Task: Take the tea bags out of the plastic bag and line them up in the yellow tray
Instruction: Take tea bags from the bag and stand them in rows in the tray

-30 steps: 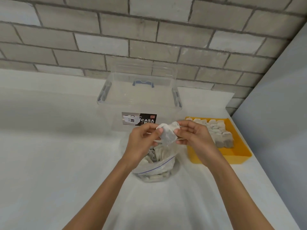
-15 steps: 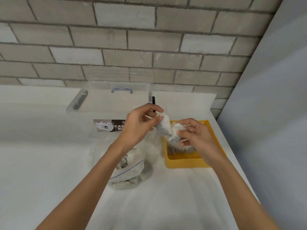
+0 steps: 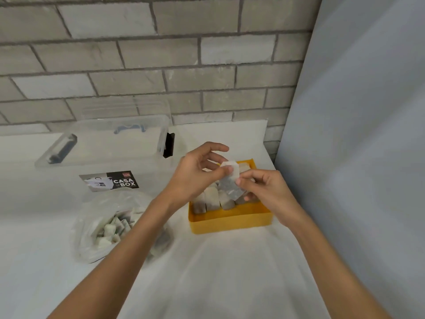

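**Both hands hold one tea bag above the yellow tray**

A single tea bag [image 3: 230,181], pale and flat, sits just right of the frame's centre. It is held in the air over the yellow tray [image 3: 230,223]. The left hand [image 3: 195,173] pinches its upper edge between thumb and forefinger, with the other fingers spread loose above. The right hand [image 3: 264,189] pinches its right side, the remaining fingers curled under.

Half a second ago the left hand was left of the tray, over the clear box. Now both hands meet above the tray's middle.

Below them, a row of tea bags [image 3: 212,200] stands on edge across the tray, packed side by side, with bare yellow floor in front.

At lower left, the plastic bag [image 3: 92,226] lies open on the white table [image 3: 218,272] with loose tea bags [image 3: 110,229] inside. The left forearm crosses its right edge.

Behind it, at middle left, is a clear storage box [image 3: 103,143] with a "CASA BOX" label [image 3: 110,180]. A grey brick wall [image 3: 161,54] fills the top, and a plain grey panel [image 3: 356,134] fills the right.
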